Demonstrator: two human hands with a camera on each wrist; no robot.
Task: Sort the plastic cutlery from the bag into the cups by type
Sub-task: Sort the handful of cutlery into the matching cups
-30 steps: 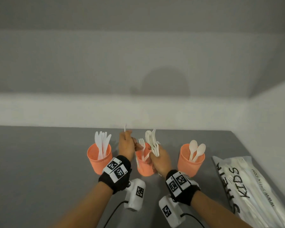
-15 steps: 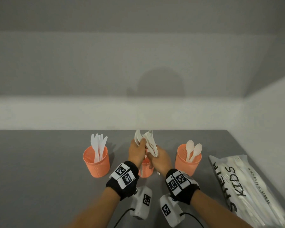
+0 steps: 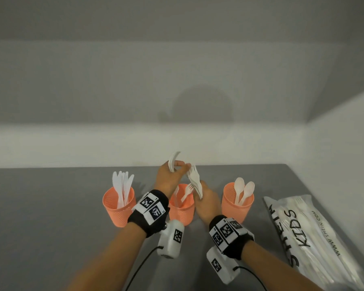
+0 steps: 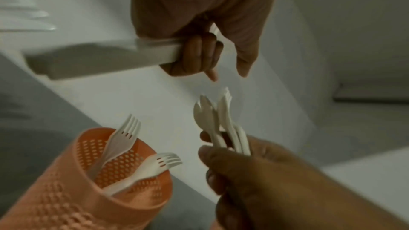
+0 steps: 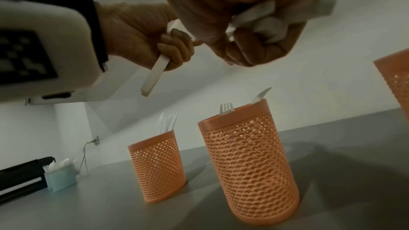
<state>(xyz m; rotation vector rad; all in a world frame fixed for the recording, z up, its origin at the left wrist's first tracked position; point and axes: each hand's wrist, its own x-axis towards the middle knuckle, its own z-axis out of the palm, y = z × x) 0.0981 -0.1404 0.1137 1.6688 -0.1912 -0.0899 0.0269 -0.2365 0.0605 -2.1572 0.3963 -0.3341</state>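
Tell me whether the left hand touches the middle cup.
Apart. The right wrist view shows the left hand holding a utensil above the middle cup, with wall between.

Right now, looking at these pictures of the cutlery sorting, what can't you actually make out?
- Type of the piece the left hand holds: its head is blurred in the head view and out of frame in the left wrist view.
- How many pieces are in the bundle the right hand grips: they overlap.
- What the bag holds: too faint through the plastic, and the frame edge cuts it.
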